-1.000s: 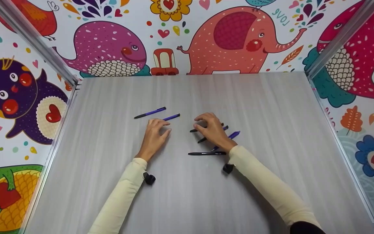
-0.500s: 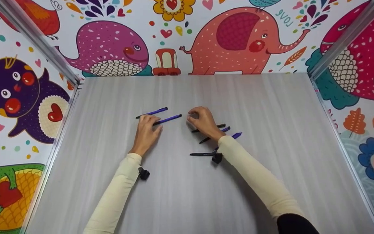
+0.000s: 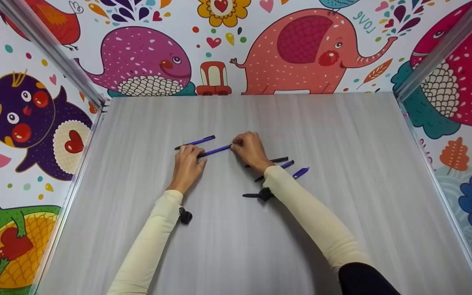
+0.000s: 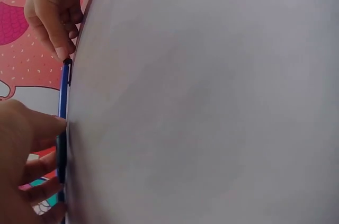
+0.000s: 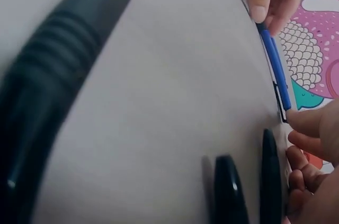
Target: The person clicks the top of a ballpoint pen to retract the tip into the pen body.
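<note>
Pens on a pale table [image 3: 215, 246]; 12 o'clock is the wall side. The held pen, blue with black ends [image 3: 217, 150], lies between both hands, sloping from 8 up to 2 o'clock. Left hand [image 3: 187, 168]: fingers bent, thumb and fingers pinching the pen near its grip end. Right hand [image 3: 249, 150]: thumb and fingertip drawn together on the clip end, remaining fingers curled in.

A neighbouring blue pen [image 3: 203, 140] sits just beside the held pen at its 10 o'clock, close to parallel; cannot tell whether the left fingers touch it. Around 4 o'clock from the right hand: an upper black pen [image 3: 280, 159], a middle blue pen [image 3: 288, 164], an outer blue pen [image 3: 301, 172], the last partly under the sleeve [image 3: 305, 203]. At 6 o'clock, a lower black pen [image 3: 250, 195], half behind the wrist camera [image 3: 265, 194].

Progress, by judgement: partway. Two blue pens seem set apart from the rest, the held one not yet let go. Likely left to handle: the other four, mixed in colour and angle
</note>
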Demonstrator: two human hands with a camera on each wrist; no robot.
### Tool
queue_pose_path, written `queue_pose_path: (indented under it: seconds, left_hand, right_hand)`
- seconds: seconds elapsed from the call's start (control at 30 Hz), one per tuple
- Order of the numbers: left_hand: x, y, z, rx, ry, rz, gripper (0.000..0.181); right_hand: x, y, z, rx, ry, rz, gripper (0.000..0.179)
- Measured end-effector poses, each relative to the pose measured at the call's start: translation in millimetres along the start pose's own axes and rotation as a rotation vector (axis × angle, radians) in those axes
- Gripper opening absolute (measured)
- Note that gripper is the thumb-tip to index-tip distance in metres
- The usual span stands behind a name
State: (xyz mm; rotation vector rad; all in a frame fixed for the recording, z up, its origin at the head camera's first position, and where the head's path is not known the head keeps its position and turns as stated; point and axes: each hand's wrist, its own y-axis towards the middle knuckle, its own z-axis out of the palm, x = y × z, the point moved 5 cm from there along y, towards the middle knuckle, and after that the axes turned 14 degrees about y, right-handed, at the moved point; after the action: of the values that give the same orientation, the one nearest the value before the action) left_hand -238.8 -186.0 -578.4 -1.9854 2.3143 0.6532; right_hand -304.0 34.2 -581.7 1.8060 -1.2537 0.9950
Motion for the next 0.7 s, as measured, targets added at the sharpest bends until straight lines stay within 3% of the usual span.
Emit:
queue_pose_path:
  seconds: [0.2,0.5,0.7]
  left_hand:
    - [-1.2,-0.9,1.0,0.026,-0.007,-0.010,0.012]
    - [-12.5,-4.9,-3.9,0.061,-0.060,-0.002,0.011]
    - [-21.9,-6.7,-9.6,0.053,-0.081,0.008,0.010]
  right_hand:
    - [2,-3.7,3,0.004,-0.046,-0.014,0.011]
    - [1,-15.8,-8,0.015,0.087,-0.065,0.012]
    - [1,-23.3,-16,-0.001,0.140,-0.044,0.011]
